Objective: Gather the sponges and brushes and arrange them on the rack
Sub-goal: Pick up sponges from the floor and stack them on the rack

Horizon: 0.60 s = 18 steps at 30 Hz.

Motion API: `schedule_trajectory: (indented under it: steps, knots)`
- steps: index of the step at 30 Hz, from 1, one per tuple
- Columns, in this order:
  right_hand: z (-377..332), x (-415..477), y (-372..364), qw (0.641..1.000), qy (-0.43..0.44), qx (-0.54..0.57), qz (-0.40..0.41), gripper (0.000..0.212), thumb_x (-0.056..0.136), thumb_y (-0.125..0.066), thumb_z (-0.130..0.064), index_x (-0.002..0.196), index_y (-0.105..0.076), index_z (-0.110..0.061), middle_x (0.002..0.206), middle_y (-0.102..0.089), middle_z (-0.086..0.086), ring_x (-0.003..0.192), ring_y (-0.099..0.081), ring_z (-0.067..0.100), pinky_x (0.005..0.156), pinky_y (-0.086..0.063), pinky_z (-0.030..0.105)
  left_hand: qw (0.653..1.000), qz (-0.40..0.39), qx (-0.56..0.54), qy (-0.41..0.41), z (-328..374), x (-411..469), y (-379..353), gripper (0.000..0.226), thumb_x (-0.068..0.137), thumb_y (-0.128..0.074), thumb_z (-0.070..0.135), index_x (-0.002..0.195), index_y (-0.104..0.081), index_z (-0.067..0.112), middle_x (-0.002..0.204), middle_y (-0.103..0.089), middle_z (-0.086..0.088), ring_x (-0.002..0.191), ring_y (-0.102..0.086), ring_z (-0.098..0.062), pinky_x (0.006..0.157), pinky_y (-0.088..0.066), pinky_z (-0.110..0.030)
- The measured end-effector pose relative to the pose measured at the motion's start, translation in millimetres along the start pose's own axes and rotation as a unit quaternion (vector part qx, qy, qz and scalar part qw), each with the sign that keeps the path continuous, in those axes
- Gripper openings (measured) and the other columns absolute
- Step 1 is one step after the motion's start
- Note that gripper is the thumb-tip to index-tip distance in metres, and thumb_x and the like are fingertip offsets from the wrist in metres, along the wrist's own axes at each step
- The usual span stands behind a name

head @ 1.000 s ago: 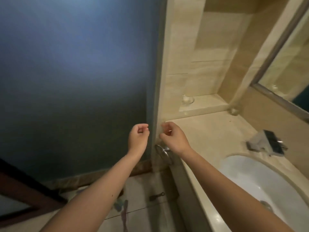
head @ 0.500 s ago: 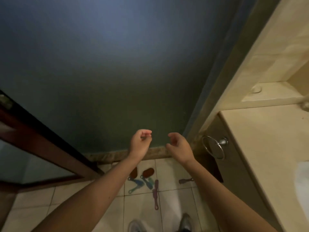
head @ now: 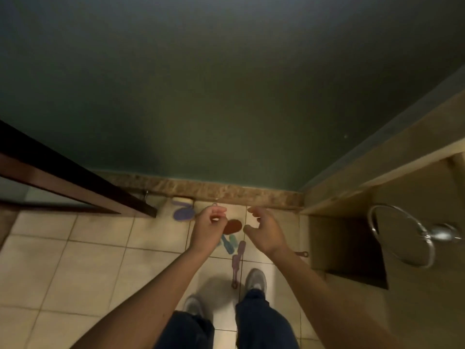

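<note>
**Head view.** The person is standing on a tiled floor (head: 88, 260) and looking down past both forearms.

- **Hands.** The left hand (head: 207, 229) is hovering above the floor, fingers curling in to the thumb, loosely clenched with nothing visible inside. The right hand (head: 265, 234) is hovering just beside it, fingers gently curving and apart, released and grasping nothing.
- **Brushes.** These are lying on the floor beneath and between the hands, near the skirting (head: 226, 191).
  - A purple brush (head: 183, 213) is lying farthest left.
  - A red brush (head: 233, 225) is showing between the hands.
  - A blue brush (head: 226, 245) and a teal brush (head: 233, 240) are lying side by side just below it, partly hidden by the left wrist.
  - A pink brush (head: 236, 263) is pointing its handle toward the shoes (head: 256, 279).
  - A dark handle (head: 301, 253) is peeking out from behind the right wrist, beside the cabinet (head: 415, 298).
- **Possible sponge.** A pale block (head: 182, 198) is resting against the skirting above the purple brush.
- **Surroundings.** A towel ring (head: 441, 234) is hanging on the cabinet side.
</note>
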State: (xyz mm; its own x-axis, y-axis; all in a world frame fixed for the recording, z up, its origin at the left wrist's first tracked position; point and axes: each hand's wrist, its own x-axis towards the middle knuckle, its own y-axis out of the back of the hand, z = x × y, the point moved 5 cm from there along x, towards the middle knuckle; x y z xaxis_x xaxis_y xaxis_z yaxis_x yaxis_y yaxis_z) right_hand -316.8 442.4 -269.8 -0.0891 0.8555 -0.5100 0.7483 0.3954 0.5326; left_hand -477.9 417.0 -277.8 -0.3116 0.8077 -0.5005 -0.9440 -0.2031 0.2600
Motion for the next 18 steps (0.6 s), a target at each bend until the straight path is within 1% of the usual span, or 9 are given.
schedule_trajectory:
  steps: [2, 5, 7, 9, 13, 14, 15, 17, 18]
  knots:
    - [35, 38, -29, 1.0, -0.004, -0.01, -0.021, 0.047, 0.082, -0.067, -0.022, 0.127, -0.055, -0.019, 0.129, -0.054, 0.005, 0.116, -0.053, 0.021, 0.097, -0.046, 0.034, 1.0, 0.009, 0.0, 0.017, -47, 32, -16, 0.022, 0.086, -0.058, 0.005, 0.091, -0.062, 0.026, 0.097, -0.064, -0.001, 0.092, -0.062, -0.018, 0.083, -0.052, -0.038]
    - [91, 93, -75, 0.999, -0.015, -0.022, -0.046, 0.048, 0.082, -0.066, -0.019, 0.129, -0.055, -0.019, 0.129, -0.053, 0.006, 0.117, -0.053, 0.022, 0.098, -0.045, 0.032, 0.999, 0.008, -0.007, 0.042, -119, 81, -42, 0.019, 0.088, -0.058, 0.006, 0.096, -0.062, 0.023, 0.095, -0.063, 0.004, 0.089, -0.061, -0.016, 0.081, -0.051, -0.035]
    - [129, 127, -105, 0.998, -0.021, -0.029, -0.056, 0.049, 0.081, -0.066, -0.016, 0.129, -0.054, -0.019, 0.127, -0.053, 0.007, 0.117, -0.054, 0.022, 0.097, -0.044, 0.03, 0.999, 0.01, -0.01, 0.052, -164, 113, -58, 0.018, 0.088, -0.058, 0.005, 0.098, -0.062, 0.02, 0.096, -0.063, 0.004, 0.09, -0.061, -0.016, 0.082, -0.051, -0.037]
    - [164, 160, -134, 0.997, -0.027, -0.033, -0.061, 0.049, 0.079, -0.066, -0.016, 0.127, -0.055, -0.02, 0.125, -0.055, 0.007, 0.116, -0.054, 0.021, 0.095, -0.043, 0.027, 0.998, 0.009, -0.009, 0.058, -207, 144, -73, 0.019, 0.088, -0.058, 0.003, 0.1, -0.061, 0.017, 0.097, -0.062, 0.002, 0.091, -0.06, -0.016, 0.084, -0.051, -0.037]
    - [226, 219, -187, 0.997, -0.033, -0.032, -0.067, 0.046, 0.077, -0.067, -0.019, 0.122, -0.057, -0.021, 0.121, -0.057, 0.009, 0.115, -0.054, 0.023, 0.096, -0.044, 0.03, 0.997, 0.005, 0.0, 0.08, -288, 200, -103, 0.02, 0.087, -0.06, 0.002, 0.103, -0.059, 0.014, 0.096, -0.059, 0.002, 0.093, -0.058, -0.014, 0.086, -0.05, -0.037]
    - [240, 232, -199, 0.997, -0.032, -0.033, -0.068, 0.046, 0.077, -0.067, -0.018, 0.122, -0.057, -0.021, 0.121, -0.057, 0.009, 0.113, -0.055, 0.024, 0.096, -0.044, 0.03, 0.997, 0.005, 0.008, 0.082, -306, 212, -110, 0.021, 0.086, -0.06, 0.003, 0.104, -0.059, 0.013, 0.097, -0.058, 0.002, 0.094, -0.057, -0.014, 0.085, -0.048, -0.035]
    - [252, 243, -210, 0.997, -0.03, -0.035, -0.069, 0.047, 0.077, -0.066, -0.016, 0.122, -0.057, -0.02, 0.12, -0.057, 0.009, 0.112, -0.056, 0.025, 0.096, -0.045, 0.03, 0.996, 0.004, 0.019, 0.082, -323, 224, -116, 0.023, 0.085, -0.06, 0.003, 0.107, -0.06, 0.012, 0.097, -0.058, 0.003, 0.095, -0.056, -0.012, 0.084, -0.047, -0.03]
    - [277, 263, -228, 0.996, -0.033, -0.038, -0.072, 0.05, 0.077, -0.065, -0.013, 0.125, -0.056, -0.019, 0.12, -0.055, 0.009, 0.112, -0.055, 0.026, 0.098, -0.044, 0.031, 0.995, -0.006, 0.046, 0.084, -352, 244, -128, 0.029, 0.085, -0.061, 0.006, 0.114, -0.059, 0.01, 0.101, -0.056, 0.005, 0.097, -0.052, -0.009, 0.08, -0.037, -0.018]
    - [289, 272, -236, 0.996, -0.036, -0.042, -0.072, 0.053, 0.077, -0.065, -0.011, 0.128, -0.054, -0.019, 0.122, -0.053, 0.01, 0.114, -0.054, 0.026, 0.099, -0.043, 0.03, 0.994, -0.014, 0.059, 0.089, -366, 254, -133, 0.033, 0.085, -0.061, 0.008, 0.118, -0.058, 0.01, 0.104, -0.054, 0.005, 0.099, -0.05, -0.007, 0.081, -0.034, -0.014]
